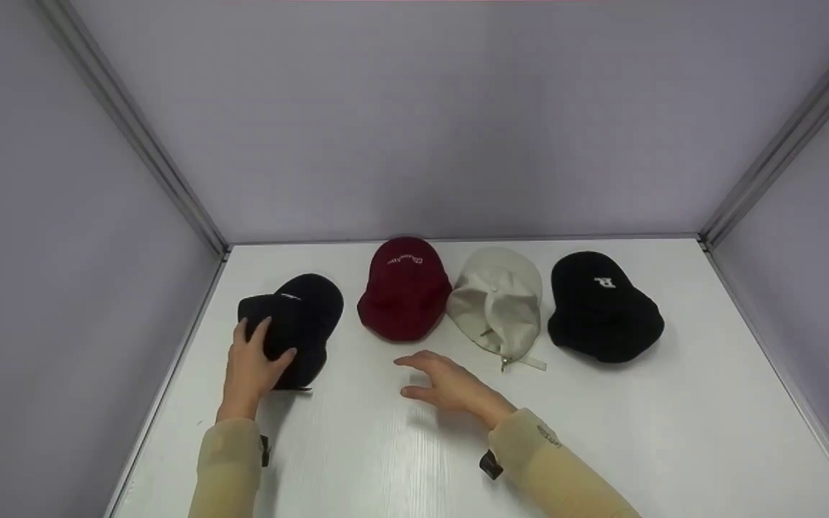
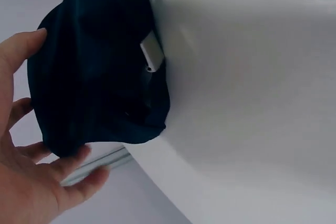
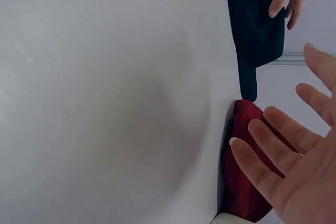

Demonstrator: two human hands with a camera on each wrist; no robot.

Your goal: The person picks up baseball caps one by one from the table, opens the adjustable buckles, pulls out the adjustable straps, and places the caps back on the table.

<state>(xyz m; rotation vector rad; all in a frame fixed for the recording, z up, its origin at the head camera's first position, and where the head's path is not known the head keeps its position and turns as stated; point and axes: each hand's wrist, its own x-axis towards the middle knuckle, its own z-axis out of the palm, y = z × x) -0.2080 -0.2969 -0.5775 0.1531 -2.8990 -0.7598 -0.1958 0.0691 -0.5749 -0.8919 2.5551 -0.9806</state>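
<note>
My left hand [image 1: 250,363] holds the crown of a dark navy baseball cap [image 1: 319,306] at the left of the table, thumb on one side and fingers on the other. Small white lettering shows near its brim. In the left wrist view the back of the cap [image 2: 100,72] faces me, with a pale tab [image 2: 152,52] at its edge. My right hand [image 1: 450,385] hovers over the table with fingers spread, holding nothing. The closest cap in front of it is a dark red one [image 1: 405,295] with white script.
Right of the red cap lie a cream cap [image 1: 497,298] with its strap loose and a black cap [image 1: 601,309] with a white letter. All rest on a white table [image 1: 386,460]. Grey walls [image 1: 443,122] rise at the back and both sides.
</note>
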